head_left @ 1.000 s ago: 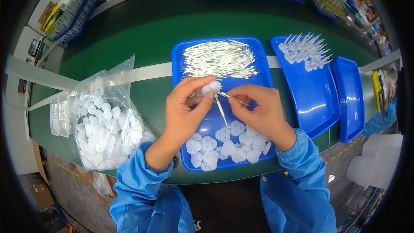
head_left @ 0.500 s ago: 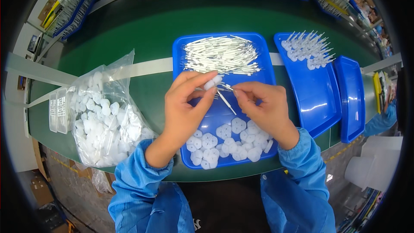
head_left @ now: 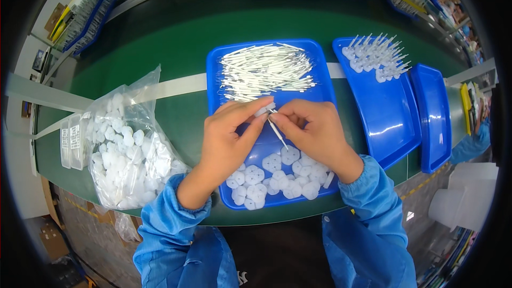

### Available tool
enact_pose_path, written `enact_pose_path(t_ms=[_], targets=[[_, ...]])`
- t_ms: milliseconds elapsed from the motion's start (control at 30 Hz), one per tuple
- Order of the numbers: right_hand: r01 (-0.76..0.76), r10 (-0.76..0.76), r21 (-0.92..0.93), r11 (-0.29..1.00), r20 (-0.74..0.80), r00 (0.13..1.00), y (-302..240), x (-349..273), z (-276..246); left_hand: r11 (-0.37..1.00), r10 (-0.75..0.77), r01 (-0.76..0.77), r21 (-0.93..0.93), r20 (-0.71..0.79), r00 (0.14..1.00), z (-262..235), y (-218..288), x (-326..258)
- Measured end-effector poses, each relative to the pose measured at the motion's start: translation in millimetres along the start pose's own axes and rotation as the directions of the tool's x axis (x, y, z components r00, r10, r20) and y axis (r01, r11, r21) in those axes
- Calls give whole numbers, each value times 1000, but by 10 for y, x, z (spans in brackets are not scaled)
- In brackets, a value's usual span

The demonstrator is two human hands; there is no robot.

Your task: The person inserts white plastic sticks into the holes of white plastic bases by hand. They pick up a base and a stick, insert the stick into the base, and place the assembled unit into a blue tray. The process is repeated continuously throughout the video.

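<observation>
So, our L hand [head_left: 226,130] is clamped, thumb vs. index, on a translucent white plastic disc [head_left: 263,110], seen almost edge-on, up over the mid of the shallow blue plastic tray [head_left: 213,82]. Our R hand [head_left: 312,128] has thumb + index pinched at the disc's R side, prob. on a thin pale rod [head_left: 273,110], mostly hidden; can't tell if both hands' fingertips touch. A slim white plastic stick [head_left: 278,134] slants down from the disc toward us.

Main risk, we'd say: R hand pushing off-axis, which could bend the rod or strain the disc. Disc is small and looks smooth, so a slack L pinch might let it twist or pop out. If the stick's seat is loose, or our R thumb knocks it, it could fall onto the loose white petal-edged discs [head_left: 255,175] on the tray's near side. Also, our L blue cloth sleeve [head_left: 173,213] is v. close to the clear plastic bag [head_left: 152,93] of white pcs; a wide elbow could drag it.
</observation>
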State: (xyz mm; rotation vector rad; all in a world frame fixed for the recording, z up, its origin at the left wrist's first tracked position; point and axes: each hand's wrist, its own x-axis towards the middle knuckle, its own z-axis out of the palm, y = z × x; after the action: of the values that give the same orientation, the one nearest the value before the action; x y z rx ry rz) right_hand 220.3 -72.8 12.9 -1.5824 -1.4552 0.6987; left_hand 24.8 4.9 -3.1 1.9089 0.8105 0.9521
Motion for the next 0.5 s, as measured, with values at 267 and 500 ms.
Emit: enact_pose_path(t_ms=[267,500], targets=[[372,-455,-531,761,-27,890,83,-8,27,964,91,-100,248,49,995,-11,54,-36],[405,-466,-468,785,-16,885,155,21,48,978,-39,22,209,75,996,-18,109,-59]])
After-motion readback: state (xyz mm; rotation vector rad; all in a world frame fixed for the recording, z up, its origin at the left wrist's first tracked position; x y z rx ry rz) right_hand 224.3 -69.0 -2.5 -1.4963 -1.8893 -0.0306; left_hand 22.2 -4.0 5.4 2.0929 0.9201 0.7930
